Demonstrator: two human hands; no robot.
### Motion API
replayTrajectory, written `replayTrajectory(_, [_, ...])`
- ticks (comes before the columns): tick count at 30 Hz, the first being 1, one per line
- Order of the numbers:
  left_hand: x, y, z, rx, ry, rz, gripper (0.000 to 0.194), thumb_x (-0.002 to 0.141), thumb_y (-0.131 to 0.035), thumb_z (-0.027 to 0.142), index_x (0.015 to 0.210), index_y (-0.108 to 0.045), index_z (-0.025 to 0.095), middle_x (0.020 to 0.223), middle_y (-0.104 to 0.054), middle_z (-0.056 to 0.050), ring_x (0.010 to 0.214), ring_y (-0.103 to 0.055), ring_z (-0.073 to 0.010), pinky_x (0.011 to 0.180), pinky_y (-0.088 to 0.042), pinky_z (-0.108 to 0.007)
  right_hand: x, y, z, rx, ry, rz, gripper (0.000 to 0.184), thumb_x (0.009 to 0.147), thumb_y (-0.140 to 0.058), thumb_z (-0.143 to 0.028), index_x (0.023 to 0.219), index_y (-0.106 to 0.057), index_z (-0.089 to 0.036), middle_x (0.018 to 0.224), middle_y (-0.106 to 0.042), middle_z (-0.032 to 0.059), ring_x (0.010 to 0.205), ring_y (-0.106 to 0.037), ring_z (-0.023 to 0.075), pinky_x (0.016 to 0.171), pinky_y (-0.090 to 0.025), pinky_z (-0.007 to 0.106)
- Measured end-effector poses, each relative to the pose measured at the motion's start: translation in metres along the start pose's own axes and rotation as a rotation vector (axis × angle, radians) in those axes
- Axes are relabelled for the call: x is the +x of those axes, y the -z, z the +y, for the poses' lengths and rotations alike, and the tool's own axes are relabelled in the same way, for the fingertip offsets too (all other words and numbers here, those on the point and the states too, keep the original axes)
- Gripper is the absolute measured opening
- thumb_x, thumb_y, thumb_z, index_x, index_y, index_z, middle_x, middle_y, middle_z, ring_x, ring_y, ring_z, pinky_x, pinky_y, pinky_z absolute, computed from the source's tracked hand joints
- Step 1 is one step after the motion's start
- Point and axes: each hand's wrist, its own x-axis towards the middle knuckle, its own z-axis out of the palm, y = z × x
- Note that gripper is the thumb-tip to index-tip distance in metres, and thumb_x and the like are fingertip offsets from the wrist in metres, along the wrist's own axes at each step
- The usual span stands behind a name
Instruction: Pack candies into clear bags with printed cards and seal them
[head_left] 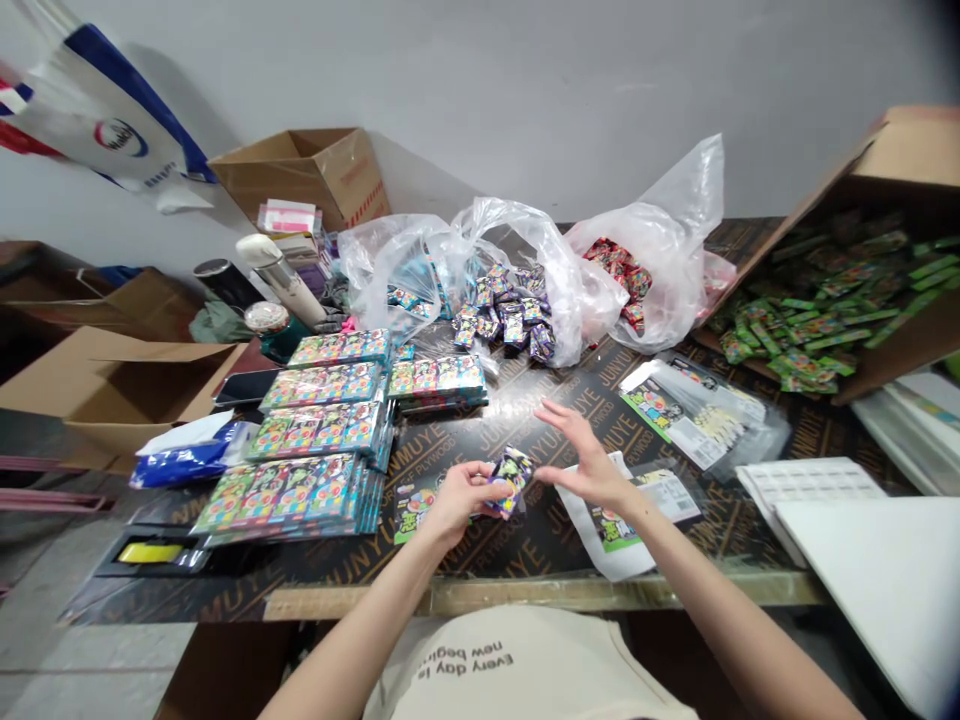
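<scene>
Purple pkt (513, 480) is sitting pinched in L hand (465, 497) over blk table (330, 570); R hand (585, 465) is hovering just beside, spread wide. Small pkts (516, 320) are lying in clr bag (567, 300) behind; stacked pkts (311, 430) are sitting to L.

Five stacks (281, 495) on the count!

Four run down left of centre, with a fifth alongside! Three clear bags (559, 300), upper middle. Two hands (590, 468), lower centre. One blue packet (187, 455), left, and one box (911, 150) of green packets (802, 335), far right!
</scene>
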Motion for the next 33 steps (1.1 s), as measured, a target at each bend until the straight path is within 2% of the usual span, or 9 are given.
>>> replayTrajectory(3, [0.003,-0.005,-0.002,-0.119,-0.021,0.094,0.038,0.052,-0.078,0.031,0.073,-0.052,0.013,0.067,-0.063,-0.002,0.053,-0.059,-0.0113,0.055,-0.050,-0.026,-0.006,-0.017,-0.004,-0.076,0.076,-0.057,0.088,0.062,-0.069,-0.047,0.135,-0.028,-0.021,0.135,-0.036,0.0121,0.124,-0.032,0.0292,0.101,-0.025,0.044])
replayTrajectory(6, [0.000,-0.005,-0.005,-0.033,-0.061,0.040,0.040,0.060,-0.073,0.038,0.083,-0.054,0.011,0.073,-0.065,-0.006,0.060,-0.061,-0.0146,0.062,-0.051,-0.032,-0.011,-0.029,-0.009,-0.136,0.112,-0.079,0.078,0.063,-0.066,-0.038,0.132,-0.032,-0.022,0.124,-0.047,0.0101,0.115,-0.041,0.0270,0.097,-0.026,0.043])
replayTrajectory(8, [-0.003,0.004,-0.009,0.217,-0.176,0.053,0.047,0.066,-0.065,0.044,0.098,-0.055,0.011,0.086,-0.065,-0.010,0.078,-0.062,-0.0202,0.076,-0.049,-0.039,-0.014,-0.031,-0.004,-0.180,0.096,-0.050,0.074,0.062,-0.063,-0.033,0.129,-0.034,-0.022,0.122,-0.049,0.0093,0.112,-0.044,0.0263,0.096,-0.026,0.042])
replayTrajectory(11, [-0.005,0.029,-0.020,0.849,-0.433,0.105,0.075,0.053,-0.073,0.045,0.119,-0.048,0.020,0.116,-0.054,-0.012,0.112,-0.046,-0.0295,0.097,-0.031,-0.050,-0.019,-0.031,0.012,-0.258,0.057,-0.029,0.072,0.059,-0.061,-0.030,0.127,-0.037,-0.021,0.121,-0.049,0.0097,0.111,-0.044,0.0273,0.096,-0.023,0.043])
replayTrajectory(14, [-0.004,0.050,-0.031,1.243,-0.523,0.077,0.096,0.045,-0.077,0.032,0.131,-0.034,0.024,0.121,-0.047,-0.010,0.115,-0.038,-0.0303,0.099,-0.025,-0.051,-0.026,-0.036,0.028,-0.301,0.020,-0.083,0.070,0.059,-0.060,-0.029,0.126,-0.039,-0.022,0.120,-0.050,0.0101,0.109,-0.045,0.0274,0.098,-0.019,0.045])
replayTrajectory(22, [-0.002,0.055,-0.030,1.228,-0.594,-0.001,0.095,0.057,-0.066,0.021,0.138,-0.016,0.024,0.124,-0.042,-0.008,0.116,-0.036,-0.0269,0.103,-0.021,-0.047,-0.024,-0.048,0.045,-0.079,0.048,-0.318,0.089,0.058,-0.064,-0.036,0.135,-0.022,-0.022,0.135,-0.037,0.0104,0.126,-0.029,0.0278,0.104,-0.009,0.044])
replayTrajectory(25, [-0.002,0.054,-0.026,1.163,-0.569,0.103,0.094,0.057,-0.065,0.020,0.137,-0.016,0.023,0.122,-0.042,-0.009,0.115,-0.038,-0.0270,0.100,-0.027,-0.046,-0.023,-0.043,0.037,-0.087,-0.030,-0.199,0.098,0.063,-0.065,-0.044,0.139,-0.009,-0.020,0.138,-0.032,0.0135,0.130,-0.021,0.0284,0.103,-0.008,0.046])
replayTrajectory(30, [0.006,0.052,-0.028,1.136,-0.563,0.189,0.090,0.060,-0.060,0.018,0.138,-0.015,0.023,0.118,-0.046,-0.009,0.110,-0.043,-0.0261,0.095,-0.033,-0.045,-0.022,-0.041,0.019,-0.001,0.000,-0.176,0.076,0.080,-0.052,-0.036,0.139,-0.007,-0.022,0.112,-0.060,0.0055,0.117,-0.043,0.0192,0.104,-0.009,0.044])
replayTrajectory(33, [0.015,0.056,-0.037,1.228,-0.577,0.183,0.087,0.058,-0.059,0.017,0.137,-0.021,0.025,0.121,-0.046,-0.007,0.112,-0.042,-0.0265,0.097,-0.032,-0.045,0.004,-0.019,0.042,-0.105,-0.081,0.106,0.059,0.083,-0.048,-0.034,0.135,-0.024,-0.024,0.111,-0.061,0.0048,0.111,-0.047,0.0189,0.101,-0.022,0.042])
